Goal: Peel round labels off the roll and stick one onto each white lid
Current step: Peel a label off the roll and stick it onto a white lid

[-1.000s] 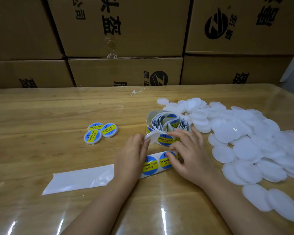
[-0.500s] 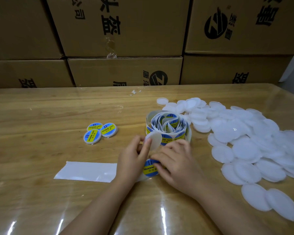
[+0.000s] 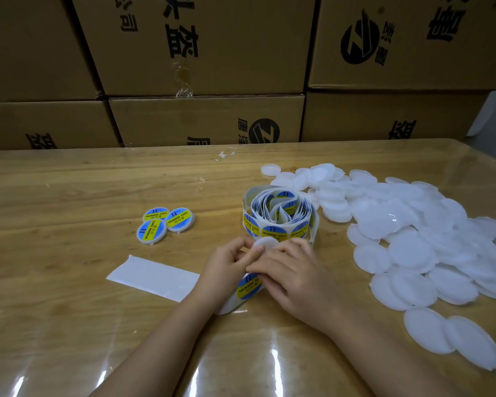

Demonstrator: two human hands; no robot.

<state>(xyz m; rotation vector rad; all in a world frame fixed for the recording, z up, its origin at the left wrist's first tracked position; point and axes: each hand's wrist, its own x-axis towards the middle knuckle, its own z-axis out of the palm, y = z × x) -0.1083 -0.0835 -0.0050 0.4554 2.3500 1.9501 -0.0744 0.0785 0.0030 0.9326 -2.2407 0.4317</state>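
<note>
Mid-desk, a white lid [image 3: 267, 243] is pinched in the left hand [image 3: 226, 265], while the label [image 3: 248, 287], lying just toward the front edge from it, is gripped at its rim by the right hand's [image 3: 294, 272] curled fingers.

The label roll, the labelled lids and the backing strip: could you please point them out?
label roll [image 3: 274, 232], head view, front label of the coil.
labelled lids [image 3: 151, 231], head view, nearest lid's label.
backing strip [image 3: 155, 275], head view, bare white middle.
</note>
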